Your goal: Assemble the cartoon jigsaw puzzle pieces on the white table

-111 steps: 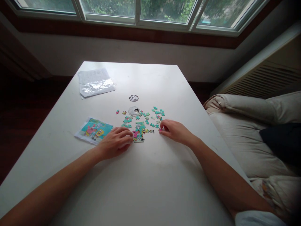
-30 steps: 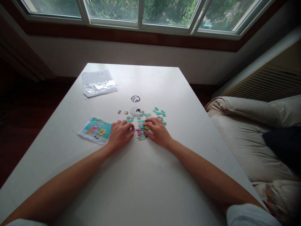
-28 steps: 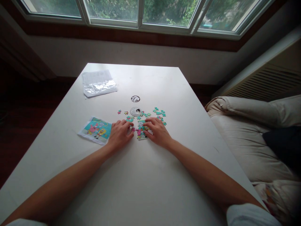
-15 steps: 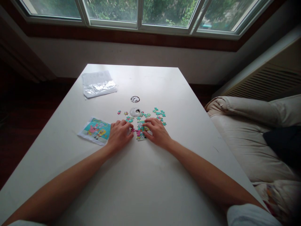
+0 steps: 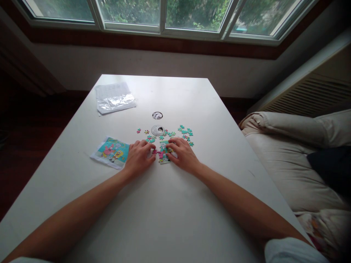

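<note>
Partly joined jigsaw puzzle pieces [image 5: 163, 157] lie flat on the white table, with pink, teal and yellow cartoon figures on them. My right hand [image 5: 182, 153] rests over their right side, its curled fingers and thumb gripping them and covering part of the picture. At the left side of the joined part, my left hand [image 5: 141, 155] has its thumb and fingers bent around a small pink puzzle piece [image 5: 155, 151], mostly hidden by the fingertips. Loose teal puzzle pieces [image 5: 184, 130] lie beyond my right hand, and several more lie beyond my left.
A printed cartoon picture packet [image 5: 111, 151] lies left of my left hand. Papers with a clear plastic sleeve [image 5: 115, 98] lie at the table's far left. A round cable-hole cover [image 5: 157, 130] and an open hole [image 5: 157, 115] are mid-table. A beige sofa [image 5: 282, 164] stands right.
Almost nothing differs. My left fingers have shifted very slightly at the pink piece, while my right hand stays on the joined pieces.
</note>
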Demonstrator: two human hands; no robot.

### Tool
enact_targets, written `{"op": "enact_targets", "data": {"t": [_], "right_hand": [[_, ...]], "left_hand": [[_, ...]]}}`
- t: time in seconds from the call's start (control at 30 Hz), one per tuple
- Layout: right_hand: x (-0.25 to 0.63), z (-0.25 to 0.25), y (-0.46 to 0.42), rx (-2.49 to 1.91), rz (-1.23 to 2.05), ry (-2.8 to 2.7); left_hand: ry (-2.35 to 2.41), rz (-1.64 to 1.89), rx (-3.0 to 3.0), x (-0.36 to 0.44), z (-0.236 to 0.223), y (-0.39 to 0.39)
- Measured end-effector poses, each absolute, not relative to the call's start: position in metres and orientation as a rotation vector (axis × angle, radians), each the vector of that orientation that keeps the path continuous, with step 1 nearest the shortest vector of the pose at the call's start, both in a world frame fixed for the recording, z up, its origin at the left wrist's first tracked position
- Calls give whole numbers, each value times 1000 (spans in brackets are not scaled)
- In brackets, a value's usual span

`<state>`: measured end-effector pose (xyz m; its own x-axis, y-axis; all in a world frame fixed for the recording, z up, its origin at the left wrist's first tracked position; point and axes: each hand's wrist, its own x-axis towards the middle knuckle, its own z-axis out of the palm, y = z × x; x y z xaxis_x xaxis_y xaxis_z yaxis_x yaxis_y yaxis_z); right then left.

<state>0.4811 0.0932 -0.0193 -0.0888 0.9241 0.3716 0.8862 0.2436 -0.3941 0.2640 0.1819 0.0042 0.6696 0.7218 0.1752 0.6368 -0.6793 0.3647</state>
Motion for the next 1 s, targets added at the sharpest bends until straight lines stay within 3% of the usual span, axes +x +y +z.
{"op": "enact_targets", "data": {"t": [1.0], "right_hand": [[479,-16,92,-1691,70,-1960]], "left_hand": [[1062,452,2614,264,4,183]]}}
